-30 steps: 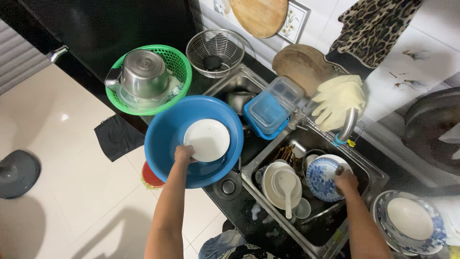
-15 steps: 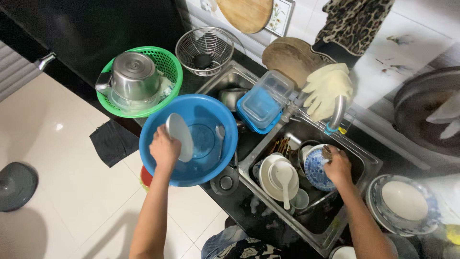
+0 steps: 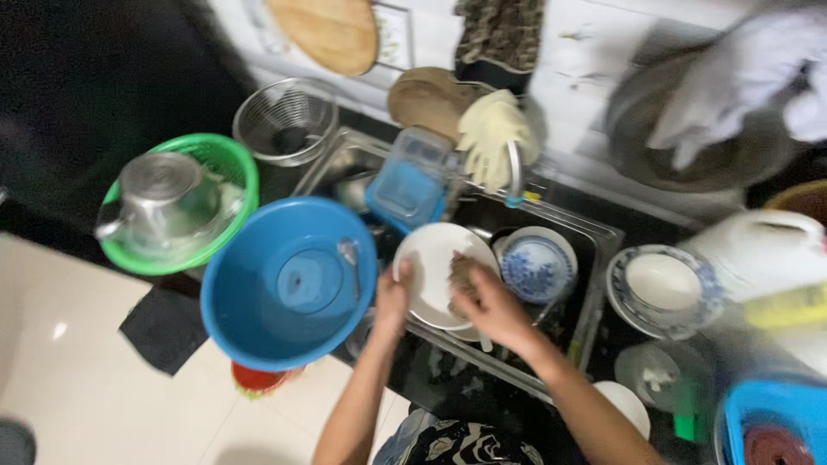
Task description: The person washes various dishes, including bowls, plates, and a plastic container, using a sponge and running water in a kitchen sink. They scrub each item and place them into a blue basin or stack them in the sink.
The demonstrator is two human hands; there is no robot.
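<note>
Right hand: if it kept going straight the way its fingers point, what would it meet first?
The right hand points up-left and already presses a brownish scrubber against the white plate held by the left hand. Beyond, probably the blue container; depth is unclear.

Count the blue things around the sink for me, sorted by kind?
Blue basins: 1, the big one left of the sink.
Blue-lidded boxes: 1, tilted at the sink's back edge.
Blue-patterned bowls: 1, in the sink.
Blue-rimmed plates: 1, on the counter to the right.
Blue tubs: 1, bottom right corner, partly cut off.
Total: 5
</note>
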